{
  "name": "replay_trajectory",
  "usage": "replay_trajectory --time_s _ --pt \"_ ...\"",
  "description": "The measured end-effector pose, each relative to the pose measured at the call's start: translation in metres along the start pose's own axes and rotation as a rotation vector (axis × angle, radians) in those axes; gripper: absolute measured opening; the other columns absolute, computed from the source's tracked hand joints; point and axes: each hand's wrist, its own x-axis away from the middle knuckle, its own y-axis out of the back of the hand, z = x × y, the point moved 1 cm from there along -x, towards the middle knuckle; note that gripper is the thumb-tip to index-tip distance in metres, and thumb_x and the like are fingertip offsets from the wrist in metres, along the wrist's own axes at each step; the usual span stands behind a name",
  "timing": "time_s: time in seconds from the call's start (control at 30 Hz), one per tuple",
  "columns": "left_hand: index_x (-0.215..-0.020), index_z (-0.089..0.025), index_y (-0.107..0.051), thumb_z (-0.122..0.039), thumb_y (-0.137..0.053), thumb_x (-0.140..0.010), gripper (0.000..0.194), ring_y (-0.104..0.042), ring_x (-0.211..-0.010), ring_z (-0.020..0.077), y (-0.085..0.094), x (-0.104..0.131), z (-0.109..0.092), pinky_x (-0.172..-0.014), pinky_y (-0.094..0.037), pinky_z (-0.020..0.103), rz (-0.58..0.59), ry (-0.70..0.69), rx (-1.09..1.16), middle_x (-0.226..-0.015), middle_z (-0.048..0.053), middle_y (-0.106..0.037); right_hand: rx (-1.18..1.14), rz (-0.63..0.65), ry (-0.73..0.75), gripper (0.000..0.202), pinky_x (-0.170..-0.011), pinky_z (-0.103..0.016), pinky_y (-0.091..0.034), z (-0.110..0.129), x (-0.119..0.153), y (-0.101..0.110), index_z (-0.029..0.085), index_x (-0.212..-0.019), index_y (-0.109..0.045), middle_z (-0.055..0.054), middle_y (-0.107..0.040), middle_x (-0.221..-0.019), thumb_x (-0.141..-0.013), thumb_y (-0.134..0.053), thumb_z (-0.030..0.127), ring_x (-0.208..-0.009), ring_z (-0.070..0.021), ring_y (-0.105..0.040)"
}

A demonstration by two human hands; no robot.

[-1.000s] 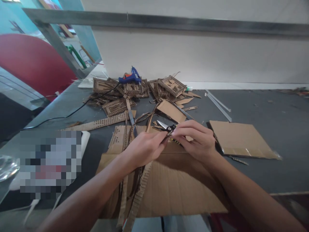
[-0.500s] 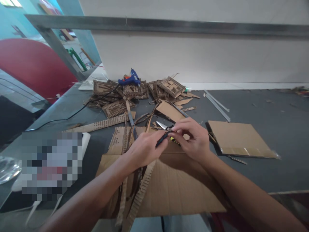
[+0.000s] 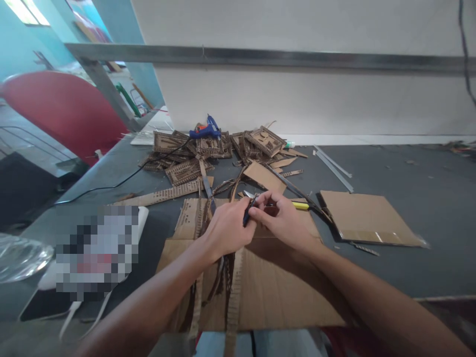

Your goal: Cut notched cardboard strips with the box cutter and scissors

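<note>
Together, left hand point(image 3: 231, 225) curled, right hand point(image 3: 281, 218) pinching, dark piece point(image 3: 246, 217) between.

Cardboard sheet point(image 3: 286, 292) overhung table's point(image 3: 401, 178) front edge, cardboard strips point(image 3: 234, 292) across its left half. Panel point(image 3: 364, 213) lay right. Glue gun point(image 3: 206, 130) rested on cardboard frames point(image 3: 188, 171) near back edge.

The left hand point(image 3: 231, 225) partly hides a small dark piece point(image 3: 246, 216); the view's left edge crops a shiny transparent object point(image 3: 24, 258).
</note>
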Motion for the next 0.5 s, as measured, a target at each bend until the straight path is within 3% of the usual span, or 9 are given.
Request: replay_trajectory --time_s 0.17,0.3,0.4,0.43,0.5 --pt "-0.099 -0.018 -0.057 -0.019 -0.052 -0.083 0.017 -0.072 -0.076 0.0299 0.003 0.001 -0.005 -0.062 -0.047 0.034 0.016 0.060 -0.001 -0.081 0.009 -0.073 0.202 0.003 0.095 0.030 -0.055 -0.024 -0.043 0.010 -0.003 -0.002 0.019 -0.083 -0.061 0.001 -0.061 -0.075 -0.079 -0.072 0.046 -0.062 -0.0120 -0.053" --pt "-0.116 -0.015 -0.053 -0.020 -0.058 -0.080 0.037 -0.071 -0.081 0.0297 0.006 0.003 -0.004 -0.069 -0.051 0.036 0.019 0.055 0.145 -0.090 0.010 -0.072 0.385 0.043 0.194 0.022 -0.054 -0.024 -0.040 0.031 -0.002 -0.001 0.018 -0.073 -0.059 0.001 -0.059 -0.066 -0.082 -0.068 0.036 -0.059 -0.0113 -0.052" --pt "-0.139 -0.014 -0.039 -0.039 -0.057 -0.091 0.057 -0.068 -0.097 0.0260 0.004 0.003 0.002 -0.083 -0.053 0.037 -0.010 -0.124 0.469 -0.116 0.015 -0.066 0.359 0.059 0.184 0.018 -0.050 -0.023 -0.041 0.055 0.000 0.006 0.019 -0.075 -0.058 0.003 -0.057 -0.062 -0.086 -0.064 0.031 -0.054 -0.0101 -0.053" --pt "-0.143 -0.015 -0.036 -0.048 -0.051 -0.095 0.060 -0.067 -0.095 0.0232 0.003 0.003 0.005 -0.082 -0.053 0.035 -0.007 -0.165 0.594 -0.119 0.015 -0.064 0.311 0.061 0.174 0.018 -0.048 -0.022 -0.042 0.066 0.000 0.012 0.019 -0.077 -0.058 0.003 -0.059 -0.063 -0.087 -0.064 0.032 -0.053 -0.0099 -0.055" --pt "-0.144 -0.019 -0.038 -0.061 -0.037 -0.097 0.063 -0.063 -0.074 0.0154 -0.001 0.002 0.011 -0.065 -0.052 0.028 0.014 -0.156 0.815 -0.114 0.012 -0.062 0.190 0.030 0.181 0.020 -0.043 -0.022 -0.042 0.091 0.001 0.029 0.020 -0.081 -0.057 0.001 -0.065 -0.070 -0.088 -0.066 0.036 -0.050 -0.0094 -0.056"
